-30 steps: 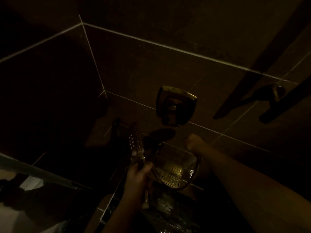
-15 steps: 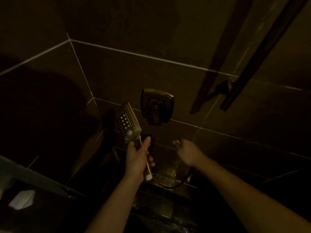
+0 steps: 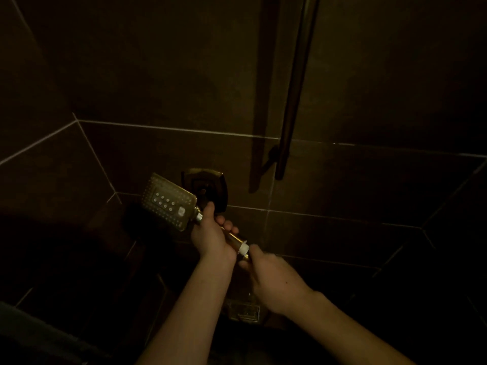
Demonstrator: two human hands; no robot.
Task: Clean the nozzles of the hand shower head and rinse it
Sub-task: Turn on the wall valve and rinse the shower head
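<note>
The scene is very dark. A square golden hand shower head (image 3: 168,202) with rows of nozzles faces me, tilted up to the left. My left hand (image 3: 212,237) grips its golden handle just below the head. At the handle's lower end there is a white ring (image 3: 243,248). There my right hand (image 3: 271,279) holds the hose fitting, with fingers curled round it. The hose itself is hidden in the dark.
A golden square mixer plate (image 3: 210,185) sits on the dark tiled wall behind the shower head. A dark vertical slide bar (image 3: 295,88) runs up the wall at the upper right. A shiny metal fitting (image 3: 243,310) glints low between my forearms.
The left hand has raised the shower head and turned its nozzle face toward me. The right hand has moved in from beside the tap to the handle's lower end. The view has tilted up.
</note>
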